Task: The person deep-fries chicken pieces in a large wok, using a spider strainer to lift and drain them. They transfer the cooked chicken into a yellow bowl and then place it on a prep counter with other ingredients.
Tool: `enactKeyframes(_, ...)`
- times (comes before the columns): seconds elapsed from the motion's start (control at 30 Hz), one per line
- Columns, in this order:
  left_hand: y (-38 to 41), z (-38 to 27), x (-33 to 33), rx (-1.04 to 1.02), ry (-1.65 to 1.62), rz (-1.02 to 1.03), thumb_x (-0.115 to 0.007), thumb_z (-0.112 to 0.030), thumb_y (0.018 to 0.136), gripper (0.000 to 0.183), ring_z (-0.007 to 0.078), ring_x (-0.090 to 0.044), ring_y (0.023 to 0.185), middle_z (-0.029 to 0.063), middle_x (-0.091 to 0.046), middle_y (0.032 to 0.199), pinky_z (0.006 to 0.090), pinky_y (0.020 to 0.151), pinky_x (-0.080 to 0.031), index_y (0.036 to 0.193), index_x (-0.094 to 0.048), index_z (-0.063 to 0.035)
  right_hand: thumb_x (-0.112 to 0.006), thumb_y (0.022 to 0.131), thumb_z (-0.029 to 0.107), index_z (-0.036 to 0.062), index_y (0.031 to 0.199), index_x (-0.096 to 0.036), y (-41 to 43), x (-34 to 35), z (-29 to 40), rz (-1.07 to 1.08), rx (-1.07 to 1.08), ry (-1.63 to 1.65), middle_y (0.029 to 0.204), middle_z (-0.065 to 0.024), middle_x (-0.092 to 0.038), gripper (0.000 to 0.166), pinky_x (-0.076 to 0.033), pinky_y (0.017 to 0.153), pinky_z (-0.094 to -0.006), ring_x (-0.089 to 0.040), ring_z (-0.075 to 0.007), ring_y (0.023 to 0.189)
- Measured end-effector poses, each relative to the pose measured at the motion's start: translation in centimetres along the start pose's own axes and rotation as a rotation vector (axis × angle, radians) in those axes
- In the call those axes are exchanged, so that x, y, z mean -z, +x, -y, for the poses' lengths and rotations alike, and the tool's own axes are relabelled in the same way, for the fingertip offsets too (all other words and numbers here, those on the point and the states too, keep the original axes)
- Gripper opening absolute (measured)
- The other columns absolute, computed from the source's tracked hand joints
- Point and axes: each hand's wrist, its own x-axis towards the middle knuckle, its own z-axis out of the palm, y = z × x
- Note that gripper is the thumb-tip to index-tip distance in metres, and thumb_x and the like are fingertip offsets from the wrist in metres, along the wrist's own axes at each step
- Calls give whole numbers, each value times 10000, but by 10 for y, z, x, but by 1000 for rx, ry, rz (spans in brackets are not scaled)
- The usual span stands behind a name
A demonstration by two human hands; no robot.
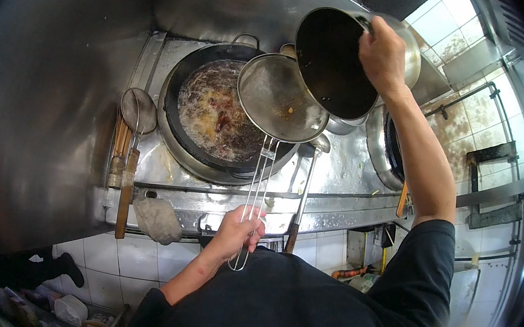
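My left hand (240, 232) grips the wire handle of a round fine-mesh strainer (280, 97). Its bowl overlaps the right side of a black wok (179, 134), and a small yellowish bit lies on the mesh. Bubbling dark liquid (214, 108) with reddish and yellowish pieces fills the wok. My right hand (384, 56) is closed around the handle of a dark-bottomed pot (335, 64), tilted above and to the right of the strainer. Part of the metal bowl behind the pot is hidden.
A wooden-handled skimmer (139, 111) and a bamboo brush (119, 151) lie left of the wok. A ladle (308, 184) rests on the steel counter (341, 158), and a grey cloth (157, 219) lies at the front edge. Another wok (387, 144) sits at right.
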Motion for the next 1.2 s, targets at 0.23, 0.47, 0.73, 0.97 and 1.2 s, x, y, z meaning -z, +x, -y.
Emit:
enactKeyframes(0.23,4,10,-19,7,23,-73,-496,-73,869,226,100,-461,503,87,-540,729,239,399,-412,1075,-474,16,-573,735,109,3,727,-541,-81,44,-101,-174,-538,97,587,-128,-535,111,-421,557,-337,-525,-216,545)
enactKeyframes(0.47,9,22,-58,42,62,-233,-525,-94,868,220,91,-444,479,75,-539,714,224,373,-399,1063,-476,-3,-556,706,9,63,591,-453,-228,94,-183,-425,-935,397,580,72,-415,163,-308,486,-229,-351,-35,555)
enactKeyframes(0.73,27,44,-100,14,122,-330,-551,-132,876,228,92,-439,457,75,-540,705,218,350,-383,1055,-491,-5,-627,730,-39,132,656,-428,-378,78,-234,-872,-1465,641,583,44,-449,272,-350,445,-218,-422,-50,478)
enactKeyframes(0.97,41,49,-133,-1,173,-384,-557,-122,853,282,90,-428,473,71,-534,719,219,359,-368,1093,-471,-3,-636,771,73,72,739,-447,-486,14,-218,-850,-1703,666,685,-16,-520,192,-434,548,-292,-523,-113,619)
enactKeyframes(1.2,64,66,-142,-66,176,-305,-565,-129,859,279,154,-541,572,88,-572,786,269,488,-462,1096,-475,-12,-662,829,256,21,990,-507,-466,45,-147,-456,-1471,288,980,-66,-509,324,-451,683,-285,-511,-125,800)
